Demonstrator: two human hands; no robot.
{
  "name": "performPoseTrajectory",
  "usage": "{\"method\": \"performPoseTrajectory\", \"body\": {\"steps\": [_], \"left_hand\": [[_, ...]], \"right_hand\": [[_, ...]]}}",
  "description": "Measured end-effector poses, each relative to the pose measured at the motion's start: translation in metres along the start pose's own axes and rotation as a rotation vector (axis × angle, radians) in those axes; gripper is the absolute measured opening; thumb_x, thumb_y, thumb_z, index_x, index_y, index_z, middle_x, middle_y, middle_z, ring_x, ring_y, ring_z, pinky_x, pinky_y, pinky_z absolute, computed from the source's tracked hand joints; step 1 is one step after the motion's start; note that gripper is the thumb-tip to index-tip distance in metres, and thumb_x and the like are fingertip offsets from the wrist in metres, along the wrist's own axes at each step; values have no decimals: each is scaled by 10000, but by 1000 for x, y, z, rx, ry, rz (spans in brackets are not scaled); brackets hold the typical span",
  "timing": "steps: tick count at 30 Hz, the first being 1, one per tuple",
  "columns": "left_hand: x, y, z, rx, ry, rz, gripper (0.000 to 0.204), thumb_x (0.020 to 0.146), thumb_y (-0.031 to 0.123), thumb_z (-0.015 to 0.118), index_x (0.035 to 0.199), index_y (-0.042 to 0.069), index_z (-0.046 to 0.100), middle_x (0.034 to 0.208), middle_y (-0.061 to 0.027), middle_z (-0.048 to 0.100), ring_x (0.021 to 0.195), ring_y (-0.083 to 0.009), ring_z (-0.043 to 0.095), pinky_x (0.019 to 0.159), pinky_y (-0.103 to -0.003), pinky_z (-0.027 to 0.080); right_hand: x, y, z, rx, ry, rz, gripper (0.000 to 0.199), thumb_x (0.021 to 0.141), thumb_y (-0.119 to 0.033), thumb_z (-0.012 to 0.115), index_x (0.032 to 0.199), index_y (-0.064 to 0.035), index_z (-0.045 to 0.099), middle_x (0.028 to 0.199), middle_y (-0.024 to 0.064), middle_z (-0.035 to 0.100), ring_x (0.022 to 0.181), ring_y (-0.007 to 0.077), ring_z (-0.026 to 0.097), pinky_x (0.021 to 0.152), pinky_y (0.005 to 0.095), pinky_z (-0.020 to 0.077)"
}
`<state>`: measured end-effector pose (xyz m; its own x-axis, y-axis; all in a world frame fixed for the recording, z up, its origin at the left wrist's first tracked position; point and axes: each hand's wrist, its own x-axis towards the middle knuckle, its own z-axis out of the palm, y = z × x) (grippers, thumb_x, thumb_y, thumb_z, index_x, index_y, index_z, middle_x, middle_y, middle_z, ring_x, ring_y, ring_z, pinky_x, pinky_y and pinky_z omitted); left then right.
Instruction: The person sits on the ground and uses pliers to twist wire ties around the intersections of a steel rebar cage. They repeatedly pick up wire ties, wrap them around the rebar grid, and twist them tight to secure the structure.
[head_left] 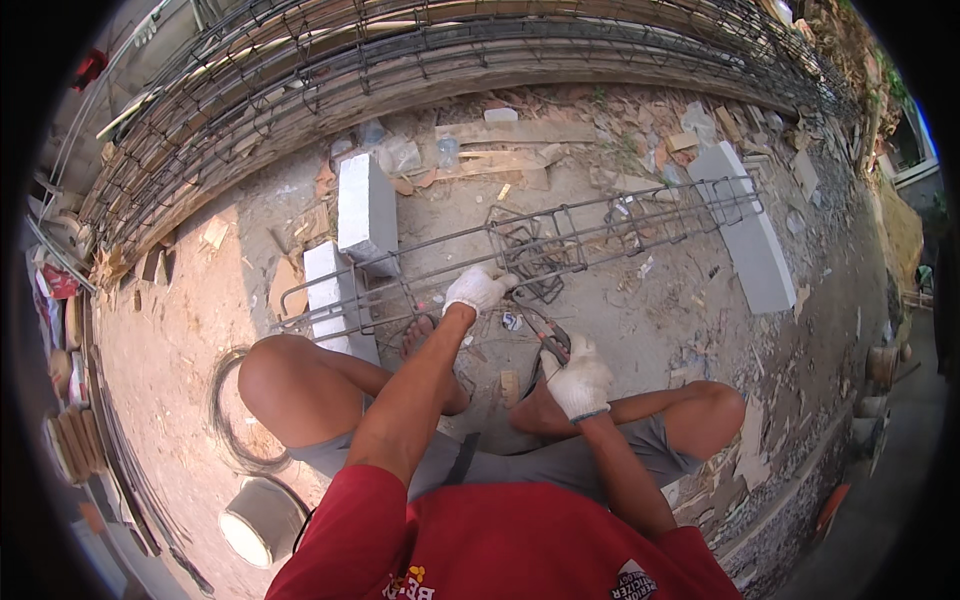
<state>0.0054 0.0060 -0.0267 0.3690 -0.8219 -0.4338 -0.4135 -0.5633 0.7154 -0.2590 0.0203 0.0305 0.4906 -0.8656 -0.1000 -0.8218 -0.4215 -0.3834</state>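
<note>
A long, narrow rebar cage [620, 262] lies across in front of me, propped near its ends on pale blocks. My left hand [478, 289], in a white glove, is at the cage's near bar with its fingers closed; what they pinch is hidden. In a matching glove, my right hand [580, 380] grips a pair of pincers [553, 338] by dark handles with reddish parts. The pincers point up and left toward my left fingertips. Several loose wire stirrups [540, 262] lie in a tangle under the cage, just beyond my left hand.
Pale blocks [367, 212] stand at the left, and a long slab [748, 240] lies under the cage's right end. More rebar cages [400, 50] are stacked along the back. Coiled wire [222, 405] and a bucket [262, 522] are at my left. Wood scraps litter the ground.
</note>
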Motion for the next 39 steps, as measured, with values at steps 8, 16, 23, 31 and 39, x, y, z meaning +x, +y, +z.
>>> {"method": "performPoseTrajectory", "body": {"steps": [8, 16, 23, 31, 39], "left_hand": [[19, -3, 18, -85, -71, 9, 441, 953, 403, 697, 1098, 0, 800, 951, -165, 807, 899, -286, 770, 832, -401, 558], [-3, 9, 14, 116, 96, 48, 445, 955, 383, 718, 1121, -25, 784, 989, -226, 789, 974, -316, 767, 861, -406, 564], [-82, 2, 82, -325, 581, 132, 383, 967, 359, 761, 1144, 21, 743, 995, -150, 762, 905, -299, 721, 850, -454, 558], [-17, -3, 102, -1307, -99, -456, 356, 1038, 562, 617, 956, 215, 623, 793, 7, 657, 566, -152, 553, 468, -250, 382], [4, -3, 103, -1442, -80, -624, 348, 1076, 481, 575, 906, 178, 591, 740, -60, 608, 611, -232, 562, 513, -334, 472]], "right_hand": [[-4, 44, 68, 603, -589, 393, 661, 972, -655, 570, 1296, -84, 642, 1123, 202, 680, 1034, 375, 631, 908, 458, 478], [-12, 34, 57, 1702, -1024, 782, 448, 1089, -554, 530, 1124, -125, 656, 766, 13, 659, 546, 164, 615, 450, 317, 458], [-8, 42, 58, 1551, -958, 687, 580, 1020, -661, 575, 1112, -105, 710, 932, 65, 745, 717, 203, 706, 626, 368, 555], [-16, 7, 1, 156, -412, 304, 1024, 829, -866, 561, 1385, -10, 649, 1386, 212, 666, 1303, 326, 624, 1146, 543, 415], [3, 4, 94, 9, -90, 425, 580, 999, -464, 492, 1431, -82, 559, 1298, 223, 692, 1262, 394, 647, 1069, 548, 483]]}}
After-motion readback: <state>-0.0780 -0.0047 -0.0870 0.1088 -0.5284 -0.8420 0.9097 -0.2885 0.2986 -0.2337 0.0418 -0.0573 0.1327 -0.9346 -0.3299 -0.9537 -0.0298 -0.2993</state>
